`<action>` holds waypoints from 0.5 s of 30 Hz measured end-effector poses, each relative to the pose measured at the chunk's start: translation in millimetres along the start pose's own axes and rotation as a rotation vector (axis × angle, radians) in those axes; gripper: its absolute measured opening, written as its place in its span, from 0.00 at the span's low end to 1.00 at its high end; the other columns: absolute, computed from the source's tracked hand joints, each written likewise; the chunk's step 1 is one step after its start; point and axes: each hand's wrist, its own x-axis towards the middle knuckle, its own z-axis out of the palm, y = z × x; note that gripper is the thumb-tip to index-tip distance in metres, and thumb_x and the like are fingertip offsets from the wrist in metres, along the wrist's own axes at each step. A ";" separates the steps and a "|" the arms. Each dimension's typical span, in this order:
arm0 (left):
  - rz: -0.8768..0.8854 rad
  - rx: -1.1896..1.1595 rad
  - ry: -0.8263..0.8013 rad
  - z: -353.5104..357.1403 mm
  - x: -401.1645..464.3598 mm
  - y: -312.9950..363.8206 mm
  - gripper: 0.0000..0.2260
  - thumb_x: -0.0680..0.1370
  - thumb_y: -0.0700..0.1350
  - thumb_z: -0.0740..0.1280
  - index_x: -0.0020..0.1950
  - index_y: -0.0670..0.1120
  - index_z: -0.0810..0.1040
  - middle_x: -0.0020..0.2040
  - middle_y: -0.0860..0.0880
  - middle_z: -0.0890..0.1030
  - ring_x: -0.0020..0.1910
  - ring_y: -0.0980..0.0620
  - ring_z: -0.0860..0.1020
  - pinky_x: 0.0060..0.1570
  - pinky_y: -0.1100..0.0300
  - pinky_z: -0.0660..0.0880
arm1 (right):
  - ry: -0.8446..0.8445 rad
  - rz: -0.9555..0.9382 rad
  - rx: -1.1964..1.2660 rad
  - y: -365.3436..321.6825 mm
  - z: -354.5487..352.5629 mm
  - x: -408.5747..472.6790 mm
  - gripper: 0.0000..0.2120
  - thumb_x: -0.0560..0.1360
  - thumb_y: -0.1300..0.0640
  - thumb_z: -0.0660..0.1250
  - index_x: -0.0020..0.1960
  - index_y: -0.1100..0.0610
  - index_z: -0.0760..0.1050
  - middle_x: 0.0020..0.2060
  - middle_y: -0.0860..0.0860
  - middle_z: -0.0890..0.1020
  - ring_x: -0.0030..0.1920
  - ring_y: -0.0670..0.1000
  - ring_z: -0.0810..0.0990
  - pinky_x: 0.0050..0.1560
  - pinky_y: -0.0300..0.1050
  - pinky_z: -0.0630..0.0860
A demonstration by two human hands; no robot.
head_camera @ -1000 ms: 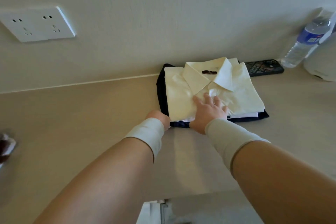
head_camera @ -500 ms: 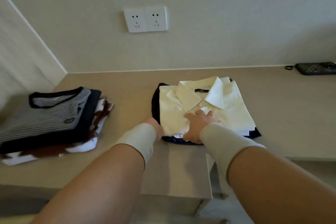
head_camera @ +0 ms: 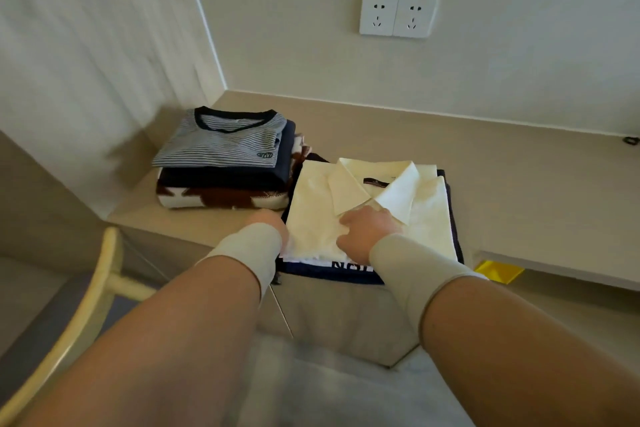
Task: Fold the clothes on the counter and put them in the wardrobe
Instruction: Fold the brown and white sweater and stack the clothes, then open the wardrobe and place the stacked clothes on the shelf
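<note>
A folded cream collared shirt (head_camera: 377,208) tops a stack with a white layer and a navy garment (head_camera: 349,270) beneath, at the counter's (head_camera: 519,191) front edge. The navy layer overhangs that edge. My left hand (head_camera: 272,224) is at the stack's left side with its fingers tucked out of sight under the clothes. On top of the cream shirt, just below the collar, my right hand (head_camera: 370,229) presses down. A second folded pile stands directly left, touching the stack: a striped tee (head_camera: 221,142) over dark blue and brown-and-white pieces.
The pile sits in the counter's left corner against a pale wall (head_camera: 86,62). A double socket (head_camera: 398,14) is on the back wall. A curved pale chair rail (head_camera: 90,291) rises at lower left. A yellow item (head_camera: 498,270) shows under the counter at right.
The stack has moved left along the counter between both hands and now lies against the striped pile. The view has swung left; the phone and bottle are gone from sight.
</note>
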 end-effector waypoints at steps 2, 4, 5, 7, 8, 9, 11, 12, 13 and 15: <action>0.011 -0.236 0.098 -0.9 -3.8 -4.3 0.16 0.82 0.43 0.57 0.68 0.42 0.70 0.61 0.41 0.76 0.59 0.42 0.76 0.50 0.54 0.72 | 0.073 -0.034 -0.015 0.0 1.1 -5.6 0.22 0.77 0.53 0.59 0.71 0.47 0.68 0.69 0.51 0.66 0.70 0.56 0.61 0.65 0.55 0.71; 0.048 -0.375 0.162 -5.6 -12.7 -4.2 0.20 0.82 0.46 0.57 0.74 0.46 0.62 0.67 0.42 0.71 0.62 0.40 0.73 0.50 0.53 0.70 | 0.051 -0.070 -0.046 -1.3 1.0 -6.9 0.23 0.77 0.53 0.59 0.73 0.47 0.66 0.72 0.50 0.61 0.72 0.57 0.58 0.67 0.55 0.68; 0.079 -0.385 0.174 -8.4 -19.0 -1.9 0.23 0.81 0.48 0.58 0.76 0.48 0.59 0.70 0.43 0.68 0.65 0.40 0.71 0.53 0.52 0.71 | 0.054 -0.072 -0.039 -2.4 -0.7 -6.2 0.24 0.78 0.53 0.59 0.73 0.47 0.65 0.73 0.50 0.60 0.73 0.58 0.58 0.68 0.55 0.68; 0.112 -0.370 0.231 -12.8 -28.4 -8.3 0.28 0.80 0.51 0.60 0.78 0.50 0.54 0.76 0.45 0.61 0.71 0.41 0.66 0.65 0.49 0.69 | 0.098 -0.110 -0.029 -12.4 -7.6 -7.0 0.24 0.78 0.52 0.59 0.74 0.46 0.63 0.75 0.50 0.58 0.73 0.58 0.60 0.68 0.55 0.68; 0.104 -0.371 0.247 -16.5 -34.0 -14.3 0.29 0.80 0.52 0.60 0.79 0.51 0.53 0.78 0.46 0.58 0.73 0.42 0.63 0.69 0.48 0.66 | 0.120 -0.144 -0.028 -21.1 -12.1 -8.1 0.25 0.79 0.51 0.59 0.75 0.46 0.61 0.76 0.51 0.57 0.72 0.58 0.61 0.67 0.55 0.68; 0.096 -0.374 0.269 -21.7 -36.5 -20.9 0.30 0.80 0.52 0.60 0.79 0.52 0.52 0.78 0.47 0.56 0.74 0.42 0.60 0.71 0.47 0.63 | 0.134 -0.177 -0.015 -30.8 -17.1 -10.4 0.26 0.79 0.51 0.59 0.76 0.46 0.60 0.76 0.51 0.57 0.72 0.58 0.62 0.66 0.55 0.68; 0.080 -0.349 0.301 -34.5 -45.0 -39.3 0.31 0.80 0.54 0.60 0.79 0.52 0.50 0.79 0.47 0.53 0.77 0.43 0.55 0.73 0.46 0.60 | 0.145 -0.254 0.027 -56.0 -24.2 -15.0 0.27 0.79 0.50 0.59 0.77 0.47 0.58 0.76 0.52 0.56 0.72 0.59 0.63 0.67 0.55 0.68; 0.074 -0.337 0.307 -42.7 -48.6 -51.9 0.31 0.80 0.55 0.59 0.79 0.53 0.49 0.79 0.47 0.51 0.77 0.43 0.53 0.73 0.46 0.58 | 0.152 -0.298 0.029 -72.8 -28.7 -17.3 0.27 0.79 0.49 0.59 0.77 0.48 0.58 0.76 0.53 0.57 0.72 0.59 0.63 0.67 0.54 0.68; 0.082 -0.326 0.313 -49.7 -49.5 -59.7 0.31 0.80 0.55 0.59 0.79 0.53 0.48 0.80 0.47 0.51 0.77 0.44 0.53 0.74 0.46 0.57 | 0.157 -0.320 0.035 -84.8 -31.6 -18.3 0.28 0.78 0.47 0.60 0.76 0.48 0.58 0.76 0.53 0.57 0.72 0.59 0.64 0.67 0.55 0.69; 0.072 -0.320 0.371 -67.6 -55.8 -86.9 0.31 0.80 0.55 0.59 0.79 0.52 0.49 0.79 0.47 0.52 0.77 0.43 0.53 0.74 0.46 0.56 | 0.167 -0.389 0.035 -119.8 -38.8 -25.1 0.29 0.77 0.47 0.62 0.76 0.50 0.59 0.75 0.53 0.59 0.71 0.59 0.65 0.67 0.56 0.70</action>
